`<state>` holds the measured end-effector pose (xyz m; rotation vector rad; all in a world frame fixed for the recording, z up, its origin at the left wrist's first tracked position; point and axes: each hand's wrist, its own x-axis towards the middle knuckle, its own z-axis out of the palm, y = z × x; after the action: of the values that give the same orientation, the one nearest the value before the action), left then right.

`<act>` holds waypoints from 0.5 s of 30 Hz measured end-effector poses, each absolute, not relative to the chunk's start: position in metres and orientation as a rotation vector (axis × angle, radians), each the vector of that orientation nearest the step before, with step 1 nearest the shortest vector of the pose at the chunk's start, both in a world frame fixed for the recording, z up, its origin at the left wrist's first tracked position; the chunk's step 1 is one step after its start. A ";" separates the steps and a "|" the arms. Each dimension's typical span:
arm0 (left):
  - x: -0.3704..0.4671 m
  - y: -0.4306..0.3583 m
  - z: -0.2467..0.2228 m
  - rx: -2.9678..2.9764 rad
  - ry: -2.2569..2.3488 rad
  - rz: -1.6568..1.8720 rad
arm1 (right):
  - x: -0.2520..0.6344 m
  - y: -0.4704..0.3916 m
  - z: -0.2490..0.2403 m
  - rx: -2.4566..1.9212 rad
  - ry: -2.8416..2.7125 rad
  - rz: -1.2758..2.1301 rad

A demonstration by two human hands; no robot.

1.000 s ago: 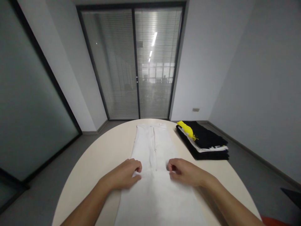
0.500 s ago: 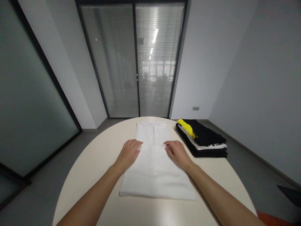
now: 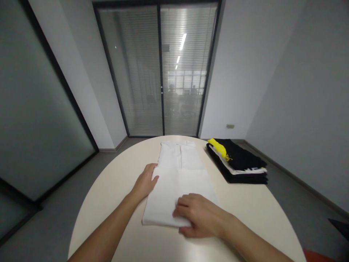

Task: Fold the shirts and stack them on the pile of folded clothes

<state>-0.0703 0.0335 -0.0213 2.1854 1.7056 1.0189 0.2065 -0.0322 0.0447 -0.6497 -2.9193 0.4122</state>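
Note:
A folded white garment point(image 3: 170, 189) lies flat on the round cream table point(image 3: 109, 193), with a slit or placket in its far half. My left hand point(image 3: 145, 182) rests at the garment's left edge, thumb apart from the fingers, holding nothing. Over the near edge, right of the middle, is my right hand point(image 3: 195, 214). Its fingers are curled on top of the cloth and its thumb is at the near edge, but whether cloth is pinched between them is hard to tell.
A stack of folded dark clothes point(image 3: 240, 156), with a white layer and a yellow piece point(image 3: 219, 147) on it, sits at the table's right rear. Beyond the table are a glass door point(image 3: 180, 105) with blinds and a wall socket point(image 3: 230, 126).
My right hand has moved from the garment's right side down to its near edge, and its fingers have curled. My left hand has shifted slightly back toward the left edge.

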 end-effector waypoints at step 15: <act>-0.059 0.009 0.021 2.203 1.899 0.732 | 0.207 -0.046 0.038 -0.473 -2.963 1.351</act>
<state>-0.0588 0.0092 0.0211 2.2033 1.8992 0.7316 0.2068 -0.0461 0.0381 -0.4726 -2.9634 1.3513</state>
